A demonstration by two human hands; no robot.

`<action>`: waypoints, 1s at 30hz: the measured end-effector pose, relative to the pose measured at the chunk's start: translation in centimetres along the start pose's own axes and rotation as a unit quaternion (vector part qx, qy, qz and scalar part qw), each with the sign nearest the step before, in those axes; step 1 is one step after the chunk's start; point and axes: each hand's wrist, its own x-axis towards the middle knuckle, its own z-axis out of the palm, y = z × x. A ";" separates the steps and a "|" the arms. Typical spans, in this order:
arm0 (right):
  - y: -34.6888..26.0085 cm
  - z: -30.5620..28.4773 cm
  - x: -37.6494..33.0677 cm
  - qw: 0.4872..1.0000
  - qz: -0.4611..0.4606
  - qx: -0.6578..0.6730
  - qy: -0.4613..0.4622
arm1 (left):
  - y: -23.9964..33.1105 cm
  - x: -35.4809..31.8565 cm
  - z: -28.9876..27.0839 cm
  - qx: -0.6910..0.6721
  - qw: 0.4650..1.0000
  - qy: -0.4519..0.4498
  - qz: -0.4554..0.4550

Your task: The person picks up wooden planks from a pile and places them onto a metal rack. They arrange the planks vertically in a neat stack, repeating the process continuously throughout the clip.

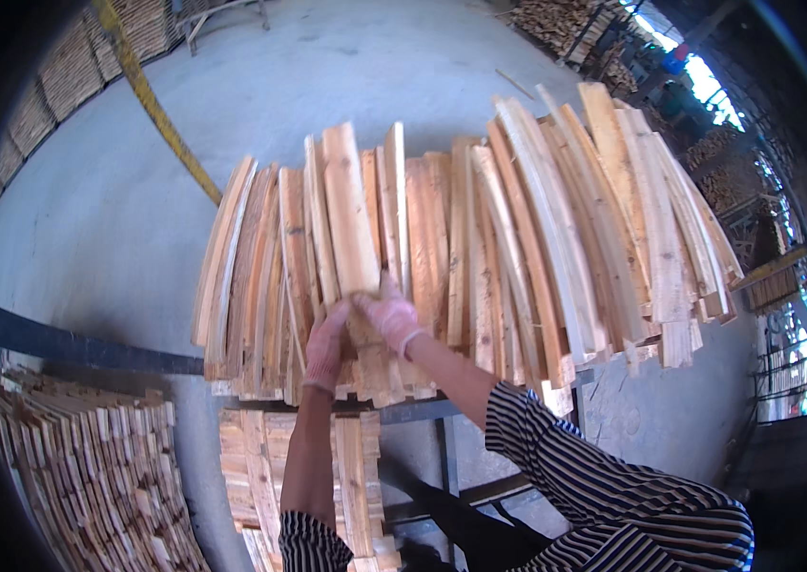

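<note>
A broad pile of long pale wooden slats (518,248) lies on a dark metal frame (442,412) in front of me. One light plank (348,205) lies on top near the pile's middle. Both gloved hands meet at its near end. My left hand (326,346) grips the plank's end from the left. My right hand (390,315) closes over the same end from the right. Striped sleeves cover both upper arms.
A stack of short wooden pieces (89,477) stands at lower left, and more slats (260,467) sit under the frame. A yellow pole (157,114) slants across the grey concrete floor (356,67). Further wood piles (556,21) and racks line the far right.
</note>
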 end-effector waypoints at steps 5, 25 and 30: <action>7.6 -2.3 -6.4 0.984 -0.081 -0.160 0.011 | -3.2 -8.2 -1.0 -0.146 0.971 -0.133 -0.137; 22.7 -1.4 -29.1 0.965 0.020 0.083 -0.250 | -13.1 -31.0 0.1 -0.170 0.970 -0.094 -0.148; 18.5 -0.1 -39.9 0.958 -0.125 0.019 -0.259 | -9.8 -42.3 -2.4 -0.015 0.998 0.049 -0.029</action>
